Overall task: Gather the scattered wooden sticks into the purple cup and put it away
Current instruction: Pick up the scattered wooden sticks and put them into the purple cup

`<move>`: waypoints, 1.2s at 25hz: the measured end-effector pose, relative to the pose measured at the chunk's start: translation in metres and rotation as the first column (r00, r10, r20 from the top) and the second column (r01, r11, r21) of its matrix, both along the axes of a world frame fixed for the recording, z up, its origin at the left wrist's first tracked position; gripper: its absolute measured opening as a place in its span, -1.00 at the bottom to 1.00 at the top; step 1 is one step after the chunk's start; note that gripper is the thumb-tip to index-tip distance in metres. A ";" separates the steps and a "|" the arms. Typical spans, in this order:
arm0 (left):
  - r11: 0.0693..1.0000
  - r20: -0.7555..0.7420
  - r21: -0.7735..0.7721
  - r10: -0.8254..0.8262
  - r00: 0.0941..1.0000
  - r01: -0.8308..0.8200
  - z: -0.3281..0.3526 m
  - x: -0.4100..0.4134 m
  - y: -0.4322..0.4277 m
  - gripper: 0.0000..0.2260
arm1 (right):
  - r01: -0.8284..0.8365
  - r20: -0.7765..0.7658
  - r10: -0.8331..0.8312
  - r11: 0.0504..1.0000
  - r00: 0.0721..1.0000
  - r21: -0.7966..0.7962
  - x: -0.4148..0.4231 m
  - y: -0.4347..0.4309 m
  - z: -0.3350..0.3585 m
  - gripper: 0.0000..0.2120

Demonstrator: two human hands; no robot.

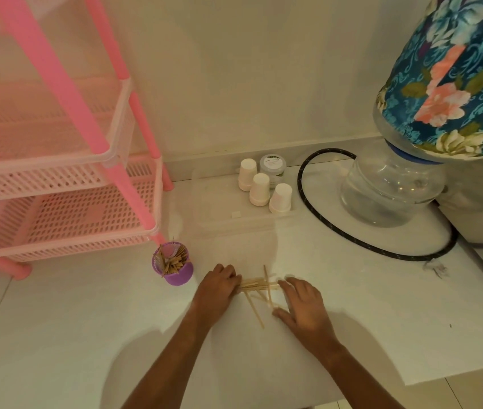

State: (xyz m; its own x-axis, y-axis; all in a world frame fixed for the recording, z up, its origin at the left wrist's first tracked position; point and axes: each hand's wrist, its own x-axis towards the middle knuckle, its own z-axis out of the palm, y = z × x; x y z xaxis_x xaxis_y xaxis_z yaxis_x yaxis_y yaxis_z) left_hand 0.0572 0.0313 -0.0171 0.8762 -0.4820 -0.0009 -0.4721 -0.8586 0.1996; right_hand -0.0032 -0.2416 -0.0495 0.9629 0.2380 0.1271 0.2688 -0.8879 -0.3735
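Fingers of both hands lie spread and flat on the white counter (87, 335), the left hand (215, 290) and right hand (302, 308) bracketing loose wooden sticks (256, 290), gripping none. Just left stands the purple cup (175, 267), already holding sticks, beside the pink rack (57, 172).

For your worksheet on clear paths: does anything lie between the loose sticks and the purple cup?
Nothing visible does. Only bare white surface lies between the wooden sticks and the purple cup, apart from the person's own left hand.
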 end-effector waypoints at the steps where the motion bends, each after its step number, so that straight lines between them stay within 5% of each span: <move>1: 1.000 0.017 0.022 -0.002 1.000 0.002 0.000 -0.003 -0.001 -0.79 | 0.023 -0.032 -0.023 1.000 0.999 -0.010 0.001 -0.004 0.002 -0.28; 4: 0.993 0.106 0.118 -0.044 0.993 0.032 0.000 -0.011 -0.003 -0.97 | 0.031 -0.091 -0.046 0.987 0.995 -0.159 0.005 -0.004 0.009 -0.24; 11: 0.974 0.187 0.224 -0.082 0.979 0.039 -0.009 -0.024 -0.013 -0.87 | 0.035 -0.126 -0.075 0.956 0.989 -0.291 0.027 0.043 0.027 -0.74; 19: 0.983 0.210 0.180 -0.068 0.975 0.030 -0.009 -0.022 -0.011 -0.94 | -0.105 -0.119 0.053 0.860 0.992 -0.499 0.036 0.048 0.035 -0.66; 25: 0.985 0.188 0.174 -0.018 0.982 -0.016 -0.012 -0.023 -0.013 -0.92 | -0.108 -0.067 0.089 0.920 0.994 -0.376 0.039 0.040 0.041 -0.53; 30: 0.988 0.159 0.150 0.018 0.987 -0.042 -0.012 -0.023 -0.014 -0.85 | -0.170 -0.060 0.164 0.979 0.985 -0.114 0.046 0.032 0.048 -0.67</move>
